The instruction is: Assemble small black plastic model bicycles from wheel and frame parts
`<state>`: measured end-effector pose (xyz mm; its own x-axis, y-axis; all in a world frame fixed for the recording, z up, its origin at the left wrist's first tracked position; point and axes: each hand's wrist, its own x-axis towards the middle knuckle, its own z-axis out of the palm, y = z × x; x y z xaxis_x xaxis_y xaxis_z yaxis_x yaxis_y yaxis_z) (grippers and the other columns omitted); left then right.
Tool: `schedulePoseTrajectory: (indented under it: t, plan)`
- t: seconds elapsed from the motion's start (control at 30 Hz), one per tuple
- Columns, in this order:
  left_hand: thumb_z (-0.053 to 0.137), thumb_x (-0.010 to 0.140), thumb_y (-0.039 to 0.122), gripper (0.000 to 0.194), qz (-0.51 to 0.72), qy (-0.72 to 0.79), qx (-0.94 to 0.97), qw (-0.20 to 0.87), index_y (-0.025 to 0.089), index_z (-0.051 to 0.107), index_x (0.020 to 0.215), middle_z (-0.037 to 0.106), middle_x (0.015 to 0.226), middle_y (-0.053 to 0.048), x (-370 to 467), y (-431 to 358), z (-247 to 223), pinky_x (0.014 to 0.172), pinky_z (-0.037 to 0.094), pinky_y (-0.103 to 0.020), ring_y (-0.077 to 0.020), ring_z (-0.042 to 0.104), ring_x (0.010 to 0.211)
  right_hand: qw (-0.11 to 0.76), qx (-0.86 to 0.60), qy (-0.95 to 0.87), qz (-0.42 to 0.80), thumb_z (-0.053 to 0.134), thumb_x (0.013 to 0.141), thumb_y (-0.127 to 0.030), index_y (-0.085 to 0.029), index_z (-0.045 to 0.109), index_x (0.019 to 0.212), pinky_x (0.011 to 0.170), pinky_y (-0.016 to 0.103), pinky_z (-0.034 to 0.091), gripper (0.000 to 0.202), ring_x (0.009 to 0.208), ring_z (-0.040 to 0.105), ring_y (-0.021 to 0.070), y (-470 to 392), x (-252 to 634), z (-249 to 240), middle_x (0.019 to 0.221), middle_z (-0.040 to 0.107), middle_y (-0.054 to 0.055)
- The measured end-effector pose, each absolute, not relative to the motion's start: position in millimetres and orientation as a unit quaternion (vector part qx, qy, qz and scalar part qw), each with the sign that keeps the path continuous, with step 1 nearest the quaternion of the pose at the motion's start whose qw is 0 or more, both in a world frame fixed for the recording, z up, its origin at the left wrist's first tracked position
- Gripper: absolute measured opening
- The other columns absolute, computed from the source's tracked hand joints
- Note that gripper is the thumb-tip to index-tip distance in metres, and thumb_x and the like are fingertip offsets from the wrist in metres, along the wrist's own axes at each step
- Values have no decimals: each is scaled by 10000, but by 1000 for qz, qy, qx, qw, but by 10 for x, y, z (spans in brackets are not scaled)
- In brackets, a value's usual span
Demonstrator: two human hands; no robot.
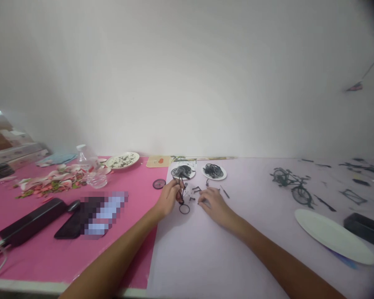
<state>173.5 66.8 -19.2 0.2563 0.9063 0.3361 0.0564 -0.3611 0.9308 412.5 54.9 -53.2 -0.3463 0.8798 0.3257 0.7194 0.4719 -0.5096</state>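
My left hand (168, 197) is closed round a dark, partly assembled model bicycle (181, 192), holding it over the pale sheet. A small loose wheel ring (184, 209) shows just below it. Close by on the right, my right hand (212, 203) rests low with its fingers curled together; something tiny and dark is at the fingertips, too small to name. Between the hands lie several small dark parts (196, 189). Another spoked wheel (158, 183) lies on the pink surface left of my left hand. Past my right hand is a thin dark stick-like tool (225, 191).
Two white plates (223, 176) with black parts stand behind the hands. A finished-looking model bicycle (293, 185) and an oval white plate (333, 236) are at right. At left are a phone (71, 227), a black power bank-like box (33, 222) and a clear bottle (84, 158).
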Motion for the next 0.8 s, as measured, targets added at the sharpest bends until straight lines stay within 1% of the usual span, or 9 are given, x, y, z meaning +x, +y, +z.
schedulePoseTrajectory:
  t: [0.07, 0.17, 0.3, 0.43, 0.5, 0.6, 0.73, 0.8]
  plan:
    - [361, 947, 337, 279, 495, 363, 647, 453, 165, 574, 894, 554, 599, 5, 1695, 769, -229, 582, 447, -270, -158, 560, 555, 286, -493, -810, 139, 626, 935, -228, -236, 705, 921, 1093, 508, 374, 80, 1316, 458, 316, 529, 4114, -492, 1185, 686, 77]
    - [356, 919, 426, 361, 499, 394, 605, 479, 165, 575, 803, 572, 528, -19, 1625, 932, -278, 535, 408, -265, -159, 540, 493, 296, -500, -804, 124, 673, 907, -255, -232, 665, 912, 1058, 487, 406, 25, 1276, 478, 312, 515, 4105, -456, 1134, 676, 74]
    - [387, 830, 443, 317, 484, 443, 548, 518, 178, 542, 750, 569, 490, -23, 1498, 1078, -252, 507, 383, -264, -162, 535, 443, 299, -504, -804, 99, 724, 876, -303, -225, 649, 790, 1078, 503, 387, 138, 1266, 472, 322, 520, 4115, -460, 1153, 660, 82]
    - [406, 804, 416, 294, 455, 457, 543, 538, 167, 557, 766, 616, 546, -57, 1305, 1175, -150, 548, 422, -273, -186, 601, 510, 294, -504, -803, 125, 711, 901, -347, -223, 675, 761, 1087, 516, 381, 191, 1280, 463, 328, 529, 4128, -493, 1172, 661, 96]
    - [423, 808, 423, 301, 438, 473, 534, 547, 162, 569, 777, 614, 568, -52, 1200, 1227, -116, 553, 431, -270, -174, 581, 508, 291, -504, -801, 141, 713, 903, -352, -223, 681, 763, 1094, 522, 374, 193, 1297, 451, 329, 536, 4127, -507, 1185, 662, 94]
    - [458, 811, 427, 314, 404, 489, 526, 567, 150, 606, 821, 606, 605, -36, 1054, 1281, -96, 591, 479, -284, -158, 555, 514, 285, -504, -799, 159, 726, 896, -331, -224, 687, 760, 1117, 540, 345, 177, 1331, 422, 336, 546, 4114, -509, 1223, 656, 87]
    - [504, 820, 443, 343, 323, 470, 544, 616, 158, 660, 930, 630, 676, -34, 912, 1269, -71, 721, 554, -343, -193, 634, 638, 292, -505, -793, 174, 677, 923, -282, -231, 679, 793, 1130, 529, 335, 139, 1334, 423, 317, 533, 4085, -476, 1241, 646, 76]
    - [527, 830, 453, 350, 295, 457, 550, 633, 166, 675, 966, 639, 700, -34, 870, 1243, -42, 737, 557, -338, -198, 650, 671, 302, -507, -789, 169, 645, 937, -264, -232, 664, 812, 1137, 523, 331, 130, 1339, 420, 309, 520, 4070, -454, 1257, 637, 75]
